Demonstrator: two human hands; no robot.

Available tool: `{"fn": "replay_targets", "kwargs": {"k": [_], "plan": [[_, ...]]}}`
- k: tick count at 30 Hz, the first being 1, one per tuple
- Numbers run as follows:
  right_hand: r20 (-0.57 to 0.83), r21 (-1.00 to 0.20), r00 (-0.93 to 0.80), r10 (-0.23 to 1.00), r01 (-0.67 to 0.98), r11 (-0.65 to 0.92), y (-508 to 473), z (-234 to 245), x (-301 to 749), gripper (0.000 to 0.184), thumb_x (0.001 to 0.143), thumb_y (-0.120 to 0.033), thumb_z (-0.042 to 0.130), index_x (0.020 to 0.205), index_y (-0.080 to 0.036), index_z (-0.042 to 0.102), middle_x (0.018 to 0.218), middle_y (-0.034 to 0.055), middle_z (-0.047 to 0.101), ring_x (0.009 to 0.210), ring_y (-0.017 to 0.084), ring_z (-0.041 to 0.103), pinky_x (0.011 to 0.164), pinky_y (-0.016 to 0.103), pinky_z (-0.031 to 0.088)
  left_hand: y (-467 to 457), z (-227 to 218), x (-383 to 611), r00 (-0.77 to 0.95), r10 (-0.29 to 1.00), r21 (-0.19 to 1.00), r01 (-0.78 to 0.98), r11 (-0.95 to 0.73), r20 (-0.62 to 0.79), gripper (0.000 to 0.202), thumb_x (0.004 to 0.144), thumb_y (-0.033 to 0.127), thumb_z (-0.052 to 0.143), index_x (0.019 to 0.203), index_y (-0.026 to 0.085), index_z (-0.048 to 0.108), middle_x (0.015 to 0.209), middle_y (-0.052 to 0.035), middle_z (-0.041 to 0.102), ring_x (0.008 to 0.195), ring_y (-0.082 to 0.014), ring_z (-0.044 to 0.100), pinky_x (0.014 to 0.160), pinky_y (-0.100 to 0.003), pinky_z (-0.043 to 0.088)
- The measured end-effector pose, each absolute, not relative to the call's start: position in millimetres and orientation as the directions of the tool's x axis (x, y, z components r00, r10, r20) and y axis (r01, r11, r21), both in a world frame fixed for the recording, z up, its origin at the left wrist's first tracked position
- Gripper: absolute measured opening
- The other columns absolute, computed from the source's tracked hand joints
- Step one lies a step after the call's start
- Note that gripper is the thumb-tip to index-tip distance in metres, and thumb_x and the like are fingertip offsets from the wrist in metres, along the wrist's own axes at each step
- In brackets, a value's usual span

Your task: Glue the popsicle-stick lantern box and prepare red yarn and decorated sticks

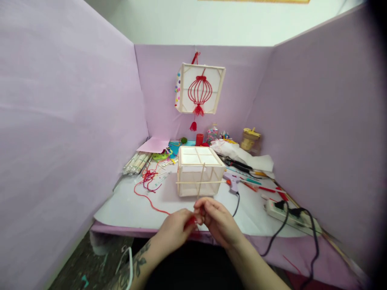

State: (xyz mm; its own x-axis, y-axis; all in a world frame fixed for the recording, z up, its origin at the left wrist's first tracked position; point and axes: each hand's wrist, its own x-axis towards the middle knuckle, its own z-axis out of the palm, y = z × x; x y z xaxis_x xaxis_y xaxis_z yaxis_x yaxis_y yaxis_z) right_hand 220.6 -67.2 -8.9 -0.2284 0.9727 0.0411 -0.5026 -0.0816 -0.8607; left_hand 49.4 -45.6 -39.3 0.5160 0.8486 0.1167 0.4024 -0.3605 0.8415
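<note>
Two hands, the left hand (177, 225) and the right hand (220, 221), are held close together over the near edge of a table (123, 209). Red yarn (191, 221) is pinched in the left hand, and by the narrowed right hand the lower part of two crossed sticks (200, 182) seems to be gripped, though the exact hold is hidden by the fingers. The yarn appears to be worked around that lower end. For this, the stick is best steadied close to the winding point, the yarn kept evenly taut, each turn laid beside the last, and the crossing spared any twist. Some slack is best drawn first from the tangled yarn (150, 176) on the left, so that no knot is pulled in. Beyond the sticks, a box frame (213, 173) is set on the white surface, with a glue gun (233, 181) just to its right and pliers (240, 165) behind that. Farther right, a power strip (272, 209) is fitted with dark plugs. Above, a square lantern (200, 90) is hung before pale purple partitions (66, 100), and a white wall (196, 24) is seen behind.
</note>
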Motion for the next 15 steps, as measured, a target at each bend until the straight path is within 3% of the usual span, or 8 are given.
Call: {"fn": "replay_targets", "kwargs": {"k": [3,5,7,9,11,13,15], "plan": [[0.156,-0.974,-0.208,0.966,-0.195,0.115,-65,1,225,0.036,0.082,-0.045,0.067,0.111,-0.025,0.068,0.106,0.0077,0.065,0.095,0.021,0.06,0.08,0.033,0.047,-31,-37,49,0.373,0.928,0.992,0.117,-0.042,-0.005,0.02,0.082,0.038,0.06,0.077,0.019,0.064,0.066,-0.001,0.061,0.057,-0.0134,0.053,0.057,-0.025,0.043],[0.184,-0.983,-0.103,0.977,-0.001,0.185,-62,-2,225,0.047,0.079,-0.042,0.07,0.123,-0.026,0.061,0.12,0.0099,0.058,0.106,0.024,0.056,0.084,0.036,0.047,-21,-29,44,0.257,0.96,0.966,-0.199,0.167,-0.113,0.025,0.071,0.041,0.071,0.079,0.018,0.062,0.061,0.0018,0.058,0.05,-0.0097,0.048,0.05,-0.021,0.038],[0.166,-0.986,-0.028,0.986,0.014,0.167,-59,-10,219,0.06,0.077,-0.043,0.071,0.13,-0.026,0.053,0.126,0.0127,0.053,0.102,0.024,0.058,0.078,0.036,0.05,-16,-19,41,0.208,0.964,0.872,-0.426,0.241,-0.165,0.031,0.064,0.039,0.077,0.08,0.017,0.062,0.065,0.0007,0.061,0.052,-0.0089,0.05,0.049,-0.02,0.038],[0.142,-0.988,-0.041,0.989,-0.07,0.139,-57,-20,209,0.073,0.073,-0.043,0.074,0.137,-0.026,0.043,0.131,0.0143,0.049,0.087,0.02,0.062,0.066,0.032,0.05,-16,-11,41,0.204,0.966,0.83,-0.503,0.241,-0.157,0.032,0.061,0.035,0.08,0.082,0.017,0.064,0.072,-0.002,0.065,0.057,-0.0096,0.053,0.05,-0.019,0.039],[0.142,-0.985,-0.071,0.987,-0.113,0.133,-55,-25,200,0.075,0.072,-0.041,0.076,0.137,-0.026,0.041,0.119,0.0112,0.057,0.068,0.013,0.059,0.056,0.027,0.046,-18,-6,42,0.215,0.967,0.841,-0.492,0.225,-0.133,0.03,0.062,0.033,0.079,0.083,0.016,0.066,0.075,-0.0028,0.065,0.056,-0.0081,0.051,0.047,-0.018,0.036],[0.147,-0.987,-0.052,0.988,-0.07,0.143,-53,-24,196,0.052,0.075,-0.039,0.073,0.121,-0.021,0.057,0.09,0.0045,0.065,0.059,0.012,0.054,0.053,0.025,0.042,-20,-3,42,0.214,0.971,0.861,-0.467,0.202,-0.111,0.029,0.061,0.03,0.08,0.082,0.015,0.067,0.072,-0.0012,0.063,0.05,-0.0047,0.043,0.043,-0.016,0.029],[0.139,-0.99,0.007,0.99,-0.012,0.139,-53,-19,200,0.028,0.078,-0.039,0.07,0.094,-0.017,0.068,0.07,0.0016,0.062,0.06,0.013,0.054,0.056,0.025,0.042,-17,-2,38,0.187,0.977,0.853,-0.488,0.183,-0.103,0.029,0.06,0.03,0.08,0.082,0.015,0.068,0.072,0.0003,0.061,0.046,-0.0016,0.034,0.04,-0.015,0.023]]}}
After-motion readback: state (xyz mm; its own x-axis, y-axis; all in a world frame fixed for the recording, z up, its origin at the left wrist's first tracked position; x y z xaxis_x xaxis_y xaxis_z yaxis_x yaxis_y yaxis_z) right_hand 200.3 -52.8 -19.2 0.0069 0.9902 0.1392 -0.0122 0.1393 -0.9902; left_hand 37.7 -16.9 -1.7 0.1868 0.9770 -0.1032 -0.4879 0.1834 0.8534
